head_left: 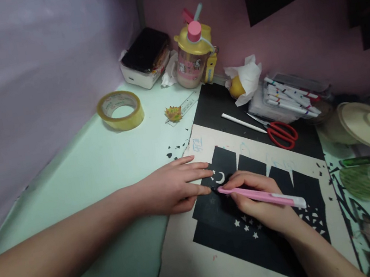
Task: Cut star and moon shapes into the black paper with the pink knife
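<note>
My left hand (174,184) lies flat with its fingers stretched out, pressing on the edge of a black paper sheet (243,237) that rests on a cream board (197,258). My right hand (255,197) is closed around a pink craft knife (260,196), gripped like a pen. Its tip touches the black paper just below a small cut-out moon and star (220,177). More cut-out stars (246,228) show under my right wrist.
A tape roll (120,110) lies at the left, with a ruler and a paper flower (174,113) beyond. Red scissors (280,132) and a white stick (243,123) lie on black paper behind. A bottle (193,55), marker pack (289,96) and lidded bowl (367,123) stand at the back and right.
</note>
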Available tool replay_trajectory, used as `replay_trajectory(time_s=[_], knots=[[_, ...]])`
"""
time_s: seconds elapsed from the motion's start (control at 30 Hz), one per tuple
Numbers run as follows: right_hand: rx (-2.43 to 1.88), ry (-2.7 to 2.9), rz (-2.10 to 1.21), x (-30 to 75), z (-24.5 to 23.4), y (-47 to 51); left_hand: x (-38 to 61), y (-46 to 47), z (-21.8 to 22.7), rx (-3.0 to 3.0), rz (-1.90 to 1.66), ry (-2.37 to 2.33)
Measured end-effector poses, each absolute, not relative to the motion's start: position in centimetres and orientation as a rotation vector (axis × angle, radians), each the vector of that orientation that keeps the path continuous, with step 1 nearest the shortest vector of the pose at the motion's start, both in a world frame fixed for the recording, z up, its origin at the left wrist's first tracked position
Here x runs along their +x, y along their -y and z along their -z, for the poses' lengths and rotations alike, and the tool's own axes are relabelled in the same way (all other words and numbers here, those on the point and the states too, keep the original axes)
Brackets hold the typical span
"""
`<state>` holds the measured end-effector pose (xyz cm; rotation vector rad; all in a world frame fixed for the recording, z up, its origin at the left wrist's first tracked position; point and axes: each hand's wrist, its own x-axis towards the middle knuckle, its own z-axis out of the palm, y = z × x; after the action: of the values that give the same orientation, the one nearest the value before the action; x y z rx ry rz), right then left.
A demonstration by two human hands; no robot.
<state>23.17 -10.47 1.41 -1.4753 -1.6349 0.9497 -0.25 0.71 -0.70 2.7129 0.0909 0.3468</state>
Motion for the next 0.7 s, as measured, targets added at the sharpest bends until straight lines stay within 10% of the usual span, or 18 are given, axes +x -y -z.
replay_trajectory(time_s=[0.7], knots=[[-1.575,1.543,-1.014,23.22,-1.21,10.55,-0.26,-0.71,0.75,2.664,-0.39,-0.095]])
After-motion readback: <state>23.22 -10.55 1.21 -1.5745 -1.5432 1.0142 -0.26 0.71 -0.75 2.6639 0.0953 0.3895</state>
